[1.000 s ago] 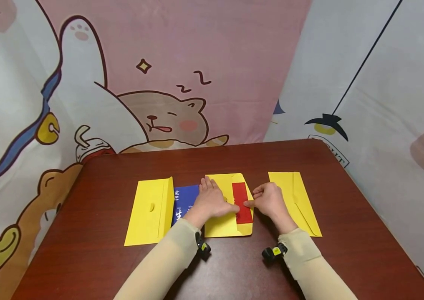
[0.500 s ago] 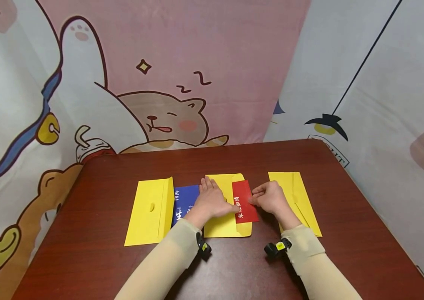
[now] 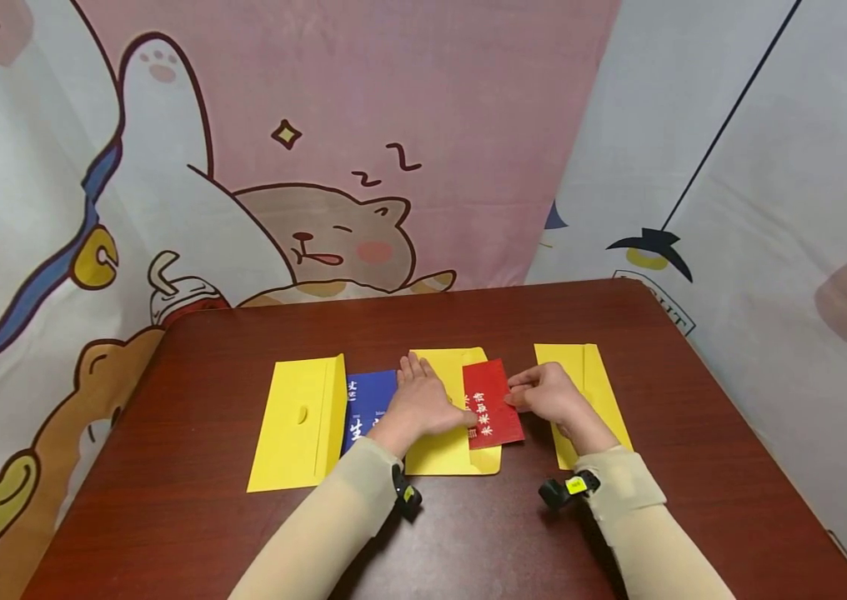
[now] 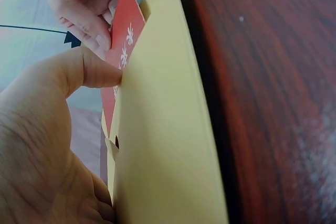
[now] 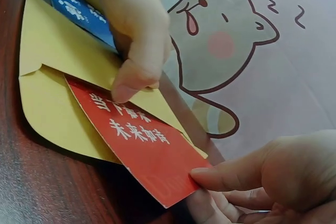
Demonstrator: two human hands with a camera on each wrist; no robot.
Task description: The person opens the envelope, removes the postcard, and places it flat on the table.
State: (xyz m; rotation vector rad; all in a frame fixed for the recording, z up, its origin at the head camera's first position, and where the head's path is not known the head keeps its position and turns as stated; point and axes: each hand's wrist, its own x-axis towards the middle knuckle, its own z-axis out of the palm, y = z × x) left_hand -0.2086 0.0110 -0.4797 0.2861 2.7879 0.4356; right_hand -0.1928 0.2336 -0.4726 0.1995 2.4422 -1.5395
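Note:
A red card (image 3: 494, 403) with white characters lies partly inside the middle yellow envelope (image 3: 431, 458), out through the opening on its right side. My right hand (image 3: 554, 400) pinches the card's outer edge between thumb and fingers, clearly seen in the right wrist view. My left hand (image 3: 423, 400) rests on the envelope with its fingers stretched out, and its thumb (image 4: 100, 72) touches the edge of the opening near the card. Beneath the left hand's wrist side, a blue card (image 3: 369, 404) with white characters shows partly; the hand hides the rest.
To the left, another yellow envelope (image 3: 292, 433) has the blue card beside its raised right edge. A third yellow envelope (image 3: 603, 392) lies at the right, partly behind my right hand. The brown table (image 3: 468, 550) meets printed cloth (image 3: 431, 100) at its back and sides.
My right hand has moved right, drawing the red card further out of the middle envelope, so more white characters show. The left hand has stayed in place.

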